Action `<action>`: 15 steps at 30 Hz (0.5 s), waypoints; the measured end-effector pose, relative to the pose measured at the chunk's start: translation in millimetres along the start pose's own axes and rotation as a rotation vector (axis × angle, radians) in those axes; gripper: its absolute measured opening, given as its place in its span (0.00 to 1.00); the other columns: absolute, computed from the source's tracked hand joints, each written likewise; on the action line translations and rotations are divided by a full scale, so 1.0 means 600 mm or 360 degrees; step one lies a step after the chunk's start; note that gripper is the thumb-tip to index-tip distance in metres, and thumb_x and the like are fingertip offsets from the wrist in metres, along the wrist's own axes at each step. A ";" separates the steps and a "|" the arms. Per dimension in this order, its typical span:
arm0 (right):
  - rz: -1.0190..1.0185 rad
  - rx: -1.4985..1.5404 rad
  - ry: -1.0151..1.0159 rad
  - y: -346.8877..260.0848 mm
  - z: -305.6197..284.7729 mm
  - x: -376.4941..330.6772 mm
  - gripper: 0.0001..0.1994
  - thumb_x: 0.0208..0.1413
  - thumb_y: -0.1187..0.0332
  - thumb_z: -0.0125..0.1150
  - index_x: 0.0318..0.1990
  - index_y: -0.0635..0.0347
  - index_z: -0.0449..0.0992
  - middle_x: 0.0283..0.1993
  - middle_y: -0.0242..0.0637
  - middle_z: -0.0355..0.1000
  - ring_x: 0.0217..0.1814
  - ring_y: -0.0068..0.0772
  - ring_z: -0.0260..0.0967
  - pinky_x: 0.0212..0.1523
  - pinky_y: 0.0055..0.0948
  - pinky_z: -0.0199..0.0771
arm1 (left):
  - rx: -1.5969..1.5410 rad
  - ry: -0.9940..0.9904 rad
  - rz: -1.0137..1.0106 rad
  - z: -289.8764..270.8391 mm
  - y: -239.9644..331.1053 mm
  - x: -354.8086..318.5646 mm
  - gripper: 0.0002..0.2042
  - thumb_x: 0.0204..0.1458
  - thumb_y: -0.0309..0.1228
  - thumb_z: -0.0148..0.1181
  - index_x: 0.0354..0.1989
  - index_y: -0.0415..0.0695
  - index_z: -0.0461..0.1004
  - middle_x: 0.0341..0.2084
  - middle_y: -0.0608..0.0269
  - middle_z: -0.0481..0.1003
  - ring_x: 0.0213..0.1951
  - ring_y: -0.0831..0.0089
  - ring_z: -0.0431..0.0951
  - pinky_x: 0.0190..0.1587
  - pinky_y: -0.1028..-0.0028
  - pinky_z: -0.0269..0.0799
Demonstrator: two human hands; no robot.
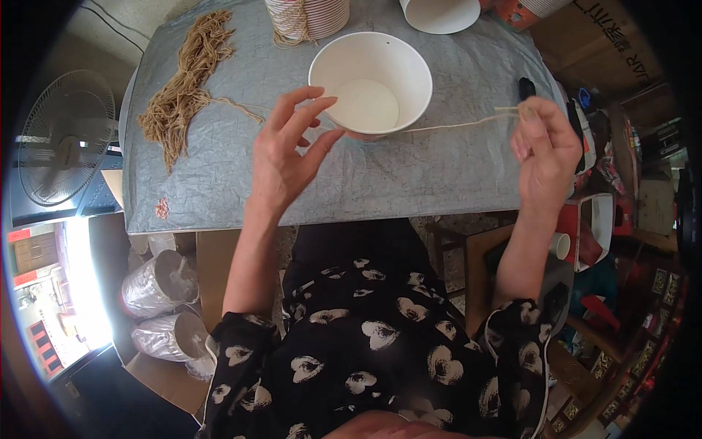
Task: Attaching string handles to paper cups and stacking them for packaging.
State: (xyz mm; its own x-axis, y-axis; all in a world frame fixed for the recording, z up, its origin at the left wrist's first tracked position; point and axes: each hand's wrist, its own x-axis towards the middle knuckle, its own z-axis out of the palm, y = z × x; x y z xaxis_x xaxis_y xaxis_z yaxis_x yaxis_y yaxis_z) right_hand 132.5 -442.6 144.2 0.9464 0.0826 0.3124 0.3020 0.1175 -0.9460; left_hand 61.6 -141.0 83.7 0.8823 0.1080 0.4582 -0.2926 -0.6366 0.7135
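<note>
A white paper bowl [371, 80] stands on the grey covered table [409, 175] in front of me. A thin tan string [453, 125] runs from the bowl's near side out to the right. My right hand [545, 150] pinches the string's right end between thumb and fingers. My left hand [289, 150] hovers just left of the bowl with its fingers spread, fingertips close to the rim and to the string's left part; I cannot tell whether it grips the string. A bundle of tan strings [183, 84] lies at the table's left.
A stack of paper bowls wrapped with string [307, 18] and another white bowl [439, 13] stand at the far edge. A fan [66, 135] stands left of the table. Sleeves of stacked cups in plastic [157, 282] lie below left. Boxes and clutter fill the right side.
</note>
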 end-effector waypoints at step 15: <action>0.0559 -0.0714 -0.1066 0.056 0.137 -0.022 0.04 0.58 0.75 0.62 0.33 0.67 0.80 0.21 0.29 0.74 0.23 0.14 0.67 0.26 0.21 0.67 | 0.0412 -0.0097 0.0366 0.032 0.005 -0.119 0.15 0.42 0.19 0.65 0.40 0.47 0.81 0.38 0.69 0.78 0.31 0.69 0.80 0.32 0.71 0.77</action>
State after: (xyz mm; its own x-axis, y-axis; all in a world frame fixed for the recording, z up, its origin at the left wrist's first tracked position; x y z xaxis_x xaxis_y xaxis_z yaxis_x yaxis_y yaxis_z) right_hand 120.6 -358.7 115.6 0.7691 0.6209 -0.1514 0.1560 -0.4122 -0.8976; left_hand 5.0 -165.5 43.1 0.8267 -0.1015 0.5534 -0.3899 -0.8125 0.4334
